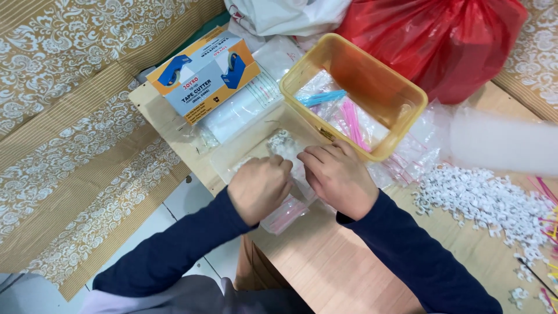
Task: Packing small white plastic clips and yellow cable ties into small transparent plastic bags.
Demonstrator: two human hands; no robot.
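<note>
Nearest, two dark blue sleeves (174, 250) come up from the bottom edge over a wooden table (349, 273). Left hand (260, 187) is knuckles up, fingers curled into a loose fist, pressing down on a small clear bag (283, 152) that holds white bits. Right hand (339, 176) lies just beside it, palm down, fingers bent, fingertips (311, 156) pressed on the same bag's edge. Both hands are closed down on the bag; whether the fingers pinch the plastic underneath, cannot tell. The bag lies flat at the table's near-left part, right in front of the yellow tub (356, 93), touching a stack of clear zip bags (285, 214) with pink strips under the wrists.

Right of the hands, more empty zip bags (412, 160) are spread out, then a loose pile of small white pieces (488, 203) with a few pink ties (546, 192) at the far right edge.

Further back, the yellow tub is rectangular, open-topped, tilted to the table edge, holding bagged pink and blue ties. Left of it is a flat box (203, 74), orange and white with blue tool pictures, resting on clear plastic sheets (241, 107).

Farthest, a red plastic bag (442, 40) and a white one (285, 14) sit at the top. Brown patterned cloth (70, 116) covers the left side.
</note>
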